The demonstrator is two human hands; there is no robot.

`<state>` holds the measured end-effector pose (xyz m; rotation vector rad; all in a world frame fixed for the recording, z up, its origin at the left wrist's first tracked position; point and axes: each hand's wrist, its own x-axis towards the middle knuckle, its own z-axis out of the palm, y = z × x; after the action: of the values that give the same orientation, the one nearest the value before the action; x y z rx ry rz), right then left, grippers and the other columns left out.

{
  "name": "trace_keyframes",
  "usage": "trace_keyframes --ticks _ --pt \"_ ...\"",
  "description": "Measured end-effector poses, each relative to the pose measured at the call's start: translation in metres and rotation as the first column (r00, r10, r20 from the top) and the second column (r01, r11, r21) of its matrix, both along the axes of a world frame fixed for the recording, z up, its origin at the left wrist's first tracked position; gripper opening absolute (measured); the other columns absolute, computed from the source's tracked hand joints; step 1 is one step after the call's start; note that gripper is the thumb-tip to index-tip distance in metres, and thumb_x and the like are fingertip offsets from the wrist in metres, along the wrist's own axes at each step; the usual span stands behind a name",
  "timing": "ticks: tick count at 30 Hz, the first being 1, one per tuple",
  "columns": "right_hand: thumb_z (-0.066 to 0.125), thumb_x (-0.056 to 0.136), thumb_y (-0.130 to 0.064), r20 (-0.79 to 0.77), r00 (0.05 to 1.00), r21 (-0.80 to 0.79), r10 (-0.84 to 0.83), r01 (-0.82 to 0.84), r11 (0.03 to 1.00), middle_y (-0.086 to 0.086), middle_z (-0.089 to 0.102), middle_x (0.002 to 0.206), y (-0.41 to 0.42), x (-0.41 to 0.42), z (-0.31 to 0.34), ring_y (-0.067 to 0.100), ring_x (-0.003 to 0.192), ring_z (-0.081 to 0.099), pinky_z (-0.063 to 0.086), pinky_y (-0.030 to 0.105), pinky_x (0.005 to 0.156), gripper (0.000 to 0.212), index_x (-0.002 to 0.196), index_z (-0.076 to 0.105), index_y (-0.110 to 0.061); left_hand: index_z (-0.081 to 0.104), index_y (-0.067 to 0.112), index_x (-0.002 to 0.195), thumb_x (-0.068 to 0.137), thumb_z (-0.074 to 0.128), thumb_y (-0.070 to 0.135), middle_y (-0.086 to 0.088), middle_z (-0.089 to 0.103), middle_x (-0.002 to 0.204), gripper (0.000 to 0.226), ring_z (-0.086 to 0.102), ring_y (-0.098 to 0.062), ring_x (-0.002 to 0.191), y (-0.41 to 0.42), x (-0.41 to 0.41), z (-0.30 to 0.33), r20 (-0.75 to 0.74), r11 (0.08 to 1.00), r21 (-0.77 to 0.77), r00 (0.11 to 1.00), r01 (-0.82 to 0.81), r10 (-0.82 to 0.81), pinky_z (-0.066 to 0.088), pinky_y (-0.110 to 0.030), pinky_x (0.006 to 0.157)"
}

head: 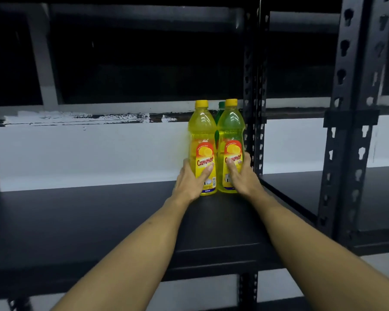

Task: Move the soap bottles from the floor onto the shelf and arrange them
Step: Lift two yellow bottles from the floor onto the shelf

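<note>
On the black shelf (99, 221), ahead of both arms: two yellow bottles (203, 149), upright, side by side, touching or nearly so. Left hand (192, 179) grasped the left one low down; right hand (241, 176) wrapped the right bottle (230, 149). A green bottle (220, 111) stood behind, between them. Best practice, by judgement: slide both squarely back, labels forward, bases flat. An upright post (254, 97) stood just right of the right hand; open shelf lay left of the left hand.
</note>
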<state>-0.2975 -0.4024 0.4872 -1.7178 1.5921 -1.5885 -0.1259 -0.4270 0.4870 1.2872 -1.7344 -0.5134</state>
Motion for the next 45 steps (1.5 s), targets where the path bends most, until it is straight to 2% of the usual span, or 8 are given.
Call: trace_keyframes --ticks 4,12,17,21,27,33,37,45 --pt "0.053 0.100 -0.034 -0.351 0.928 0.370 -0.125 0.260 0.892 0.019 0.053 0.144 0.026 0.000 -0.011 0.039 0.132 0.051 0.039 0.046 0.111 0.062 0.149 0.030 -0.005 0.027 0.005 0.153 0.092 0.049 0.069 -0.016 0.035 0.153 0.091 0.037 -0.034 0.141 0.031 0.008 -0.007 0.344 0.958 0.162 0.923 -0.238 0.171 0.038 -0.048 0.109" --pt "0.043 0.100 -0.046 -0.619 0.784 0.390 -0.045 0.356 0.849 0.012 0.064 0.128 0.100 0.026 -0.010 0.033 0.125 0.055 0.029 0.051 0.115 0.041 0.122 0.058 -0.014 0.061 0.010 0.124 0.101 0.038 0.057 -0.011 0.060 0.130 0.057 0.057 -0.032 0.119 0.121 0.030 -0.006 0.607 0.976 0.020 0.778 -0.218 0.162 0.044 -0.042 0.093" --pt "0.038 0.100 -0.043 -0.655 0.748 0.254 -0.111 0.356 0.899 0.012 0.067 0.122 0.158 0.049 -0.018 0.033 0.115 0.060 0.038 0.045 0.104 0.042 0.123 0.064 -0.020 0.068 0.014 0.110 0.100 0.029 0.061 -0.009 0.069 0.109 0.062 0.063 -0.032 0.102 0.179 0.045 -0.020 0.640 0.975 -0.166 0.736 -0.148 0.220 0.044 -0.039 0.078" --pt "0.033 0.103 -0.032 -0.640 0.711 -0.027 -0.292 0.359 0.933 0.004 0.066 0.129 0.198 0.070 -0.052 0.026 0.126 0.054 0.030 0.045 0.108 0.041 0.116 0.070 -0.022 0.066 0.015 0.125 0.105 0.018 0.047 -0.005 0.066 0.130 0.062 0.058 -0.026 0.123 0.214 0.059 -0.062 0.631 0.909 -0.415 0.708 -0.038 0.318 0.042 -0.041 0.101" --pt "0.031 0.109 -0.038 -0.614 0.724 -0.120 -0.314 0.307 0.944 0.002 0.048 0.152 0.227 0.080 -0.081 0.023 0.147 0.031 0.015 0.046 0.122 0.045 0.145 0.050 -0.020 0.036 0.014 0.155 0.108 0.027 0.042 -0.006 0.035 0.160 0.056 0.022 -0.024 0.152 0.250 0.082 -0.087 0.538 0.908 -0.414 0.823 0.072 0.180 0.011 -0.041 0.126" --pt "0.039 0.107 -0.039 -0.498 0.844 -0.052 -0.198 0.199 0.979 0.001 0.028 0.165 0.273 0.101 -0.132 0.018 0.153 0.022 0.019 0.047 0.122 0.051 0.155 0.036 -0.023 0.030 0.021 0.157 0.105 0.041 0.045 -0.001 0.020 0.167 0.059 0.013 -0.018 0.154 0.300 0.105 -0.136 0.419 0.970 -0.235 0.907 0.066 0.040 0.021 -0.037 0.124" --pt "0.044 0.105 -0.045 -0.387 0.922 0.277 0.019 0.097 0.956 -0.002 0.034 0.161 0.310 0.135 -0.228 0.019 0.148 0.030 0.019 0.045 0.118 0.055 0.156 0.033 -0.026 0.030 0.023 0.157 0.103 0.046 0.047 0.000 0.025 0.165 0.062 0.024 -0.021 0.150 0.337 0.127 -0.214 0.420 0.998 0.055 0.907 -0.020 -0.005 0.026 -0.037 0.119" --pt "0.059 0.098 -0.044 -0.018 0.985 0.830 0.172 -0.082 0.552 0.010 0.048 0.152 0.370 0.190 -0.439 0.034 0.138 0.048 0.044 0.050 0.107 0.067 0.155 0.034 -0.017 0.035 0.021 0.153 0.100 0.052 0.045 -0.006 0.042 0.155 0.061 0.041 -0.029 0.140 0.393 0.172 -0.404 0.456 0.792 0.565 0.888 -0.230 -0.067 0.038 -0.039 0.108"
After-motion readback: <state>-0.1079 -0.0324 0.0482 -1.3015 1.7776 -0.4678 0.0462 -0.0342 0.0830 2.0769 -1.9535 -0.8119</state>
